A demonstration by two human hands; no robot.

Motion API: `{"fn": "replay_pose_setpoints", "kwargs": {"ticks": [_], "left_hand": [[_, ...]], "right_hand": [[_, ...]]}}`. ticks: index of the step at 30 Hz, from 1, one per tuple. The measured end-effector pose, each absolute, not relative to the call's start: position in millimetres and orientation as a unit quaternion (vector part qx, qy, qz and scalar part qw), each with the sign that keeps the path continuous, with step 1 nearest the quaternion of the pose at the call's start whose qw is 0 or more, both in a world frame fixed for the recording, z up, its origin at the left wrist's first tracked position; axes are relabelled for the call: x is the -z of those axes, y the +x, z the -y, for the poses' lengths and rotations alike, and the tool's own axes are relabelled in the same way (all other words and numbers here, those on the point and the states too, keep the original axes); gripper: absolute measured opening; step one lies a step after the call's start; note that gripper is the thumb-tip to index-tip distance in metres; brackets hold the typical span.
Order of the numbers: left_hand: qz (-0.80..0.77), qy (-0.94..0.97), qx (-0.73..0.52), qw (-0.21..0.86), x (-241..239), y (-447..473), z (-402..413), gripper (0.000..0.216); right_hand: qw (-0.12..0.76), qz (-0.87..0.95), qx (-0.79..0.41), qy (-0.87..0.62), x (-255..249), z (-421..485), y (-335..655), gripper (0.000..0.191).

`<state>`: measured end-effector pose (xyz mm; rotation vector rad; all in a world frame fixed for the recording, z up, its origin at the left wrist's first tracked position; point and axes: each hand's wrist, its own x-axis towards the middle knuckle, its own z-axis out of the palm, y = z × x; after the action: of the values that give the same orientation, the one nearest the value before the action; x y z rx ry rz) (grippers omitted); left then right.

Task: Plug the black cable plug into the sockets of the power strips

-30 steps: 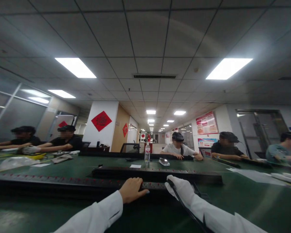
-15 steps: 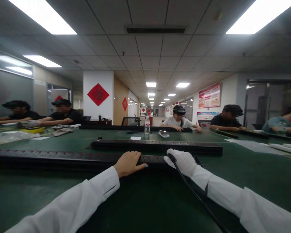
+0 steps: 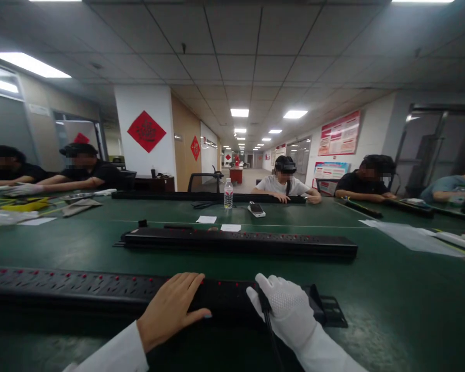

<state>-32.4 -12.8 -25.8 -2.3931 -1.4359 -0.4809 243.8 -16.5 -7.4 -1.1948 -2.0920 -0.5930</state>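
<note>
A long black power strip (image 3: 112,285) with a row of red dots lies across the table in front of me. My left hand (image 3: 174,305), bare, rests on it with fingers stretched out and thumb apart. On the same strip, further right, my right hand (image 3: 284,305) in a white dotted glove is closed round the end of a black cord (image 3: 269,323). The glove hides what is at that end of the cord. A flat black bracket (image 3: 334,311) sticks out at the strip's right end, just beyond the glove.
Behind lies a second black strip (image 3: 236,243) on the green table (image 3: 395,289). Further back are white paper slips (image 3: 206,219), a water bottle (image 3: 228,194) and a phone (image 3: 257,208) on a white object. Several people sit round the far side, one person (image 3: 282,181) opposite.
My view has shifted, so the near strip and both hands appear lower and larger. The left hand stays flat on the strip, and the right hand still grips the cord.
</note>
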Motion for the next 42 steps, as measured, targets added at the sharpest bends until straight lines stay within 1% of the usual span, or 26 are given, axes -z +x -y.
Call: {"fn": "replay_pose_setpoints", "kwargs": {"ticks": [3, 6, 10, 15, 24, 29, 35, 42], "left_hand": [[0.506, -0.833, 0.165, 0.152, 32.1, -29.1, 14.2, 0.066], [0.528, -0.822, 0.153, 0.15, 36.6, -24.0, 17.3, 0.071], [0.53, -0.821, 0.143, 0.156, 28.0, -24.0, 17.3, 0.069], [0.526, -0.824, 0.131, 0.167, 12.2, -25.0, 20.6, 0.068], [0.527, -0.819, 0.132, 0.187, 17.1, -25.9, 30.6, 0.065], [0.519, -0.823, 0.128, 0.193, 19.4, -28.2, 26.6, 0.073], [0.512, -0.824, 0.133, 0.202, 20.3, -22.4, 25.5, 0.078], [0.512, -0.824, 0.15, 0.191, 21.2, -18.7, 27.7, 0.077]], "right_hand": [[0.327, 0.798, 0.214, -0.459, 17.1, 15.3, 249.4, 0.026], [0.323, 0.803, 0.196, -0.46, 22.2, 18.5, 253.3, 0.026], [0.293, 0.817, 0.177, -0.465, 9.5, 23.9, 250.6, 0.028], [0.273, 0.816, 0.185, -0.475, -7.5, 35.8, 245.7, 0.034], [0.248, 0.78, 0.219, -0.532, -1.2, 41.6, 226.5, 0.044], [0.24, 0.793, 0.225, -0.513, -2.6, 35.0, 225.2, 0.043], [0.25, 0.785, 0.244, -0.511, 1.3, 29.2, 232.0, 0.041], [0.246, 0.783, 0.256, -0.51, 4.7, 26.8, 236.8, 0.04]]}}
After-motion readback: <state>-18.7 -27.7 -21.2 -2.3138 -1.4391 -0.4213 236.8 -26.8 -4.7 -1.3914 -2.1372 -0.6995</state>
